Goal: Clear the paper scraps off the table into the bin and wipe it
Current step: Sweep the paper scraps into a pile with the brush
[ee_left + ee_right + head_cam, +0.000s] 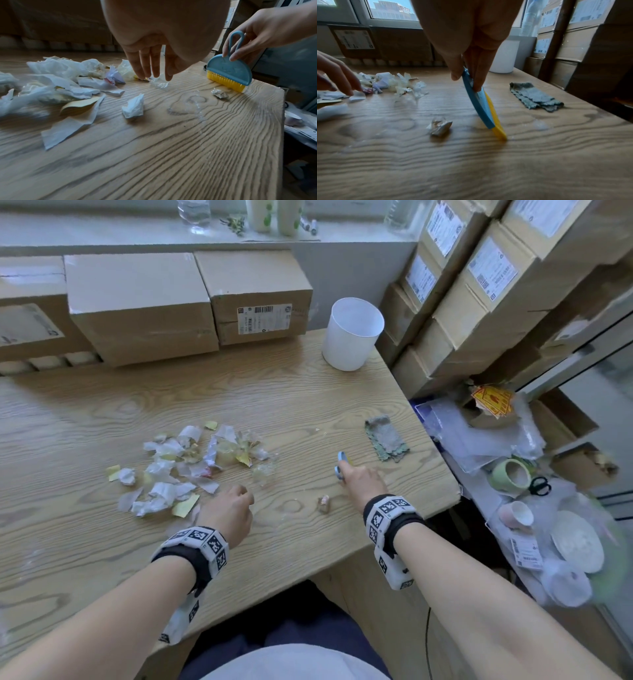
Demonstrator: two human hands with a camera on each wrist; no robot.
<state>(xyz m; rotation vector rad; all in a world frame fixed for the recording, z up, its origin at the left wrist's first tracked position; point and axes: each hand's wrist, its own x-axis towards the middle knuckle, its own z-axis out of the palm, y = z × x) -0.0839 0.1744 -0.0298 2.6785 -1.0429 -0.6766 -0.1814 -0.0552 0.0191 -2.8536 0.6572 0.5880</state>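
A heap of white and yellow paper scraps (185, 463) (56, 83) (392, 82) lies mid-table. One crumpled scrap (323, 504) (219, 93) (439, 126) sits apart, just left of a small blue brush with yellow bristles (229, 73) (483, 106) (340, 465). My right hand (359, 481) (240, 44) pinches the brush's handle, bristles on the wood. My left hand (227, 508) (150, 70) hovers by the heap's near right edge, fingers pointing down, holding nothing. A white bin (352, 333) (504, 56) stands at the far right corner. A grey-green cloth (386, 438) (536, 96) lies folded near the right edge.
Cardboard boxes (144, 306) line the table's back edge and more are stacked at the right (479, 289). Beyond the right edge (442, 460), lower down, lie plastic wrap, a tape roll (510, 475), scissors and plates. Wet marks (193, 102) show on the wood.
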